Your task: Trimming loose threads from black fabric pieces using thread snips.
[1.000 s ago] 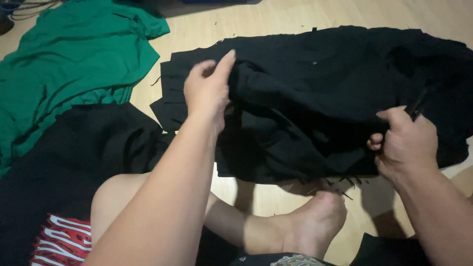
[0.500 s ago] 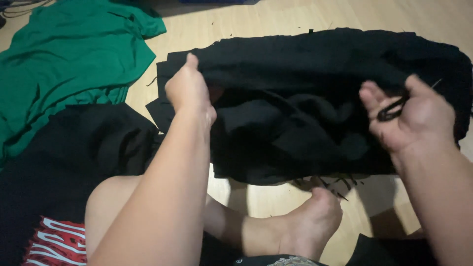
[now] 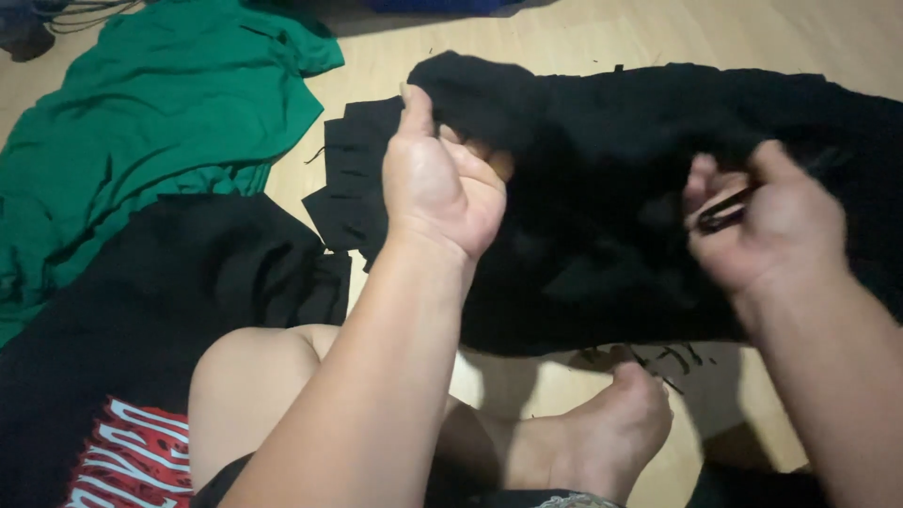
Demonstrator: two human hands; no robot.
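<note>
A black garment [image 3: 602, 188] lies spread on the wooden floor in front of me. My left hand [image 3: 437, 183] grips a lifted fold at its left edge, palm turned up, thumb on top. My right hand [image 3: 767, 221] hovers over the right part of the cloth with a thin black strip [image 3: 724, 212] pinched between thumb and fingers. The cloth's left border is cut into a fringe of strips [image 3: 343, 183]. Small black scraps [image 3: 673, 357] lie by its near edge.
A green garment [image 3: 141, 122] lies on the floor at the left. Another black garment with a red and white print [image 3: 122, 376] covers the near left. My bare knee [image 3: 254, 376] and foot [image 3: 602, 433] rest just below the black cloth.
My left hand has turned palm up and lifted the cloth's left fold higher. My right hand opened off the cloth's edge and now holds a thin strip, a little higher.
</note>
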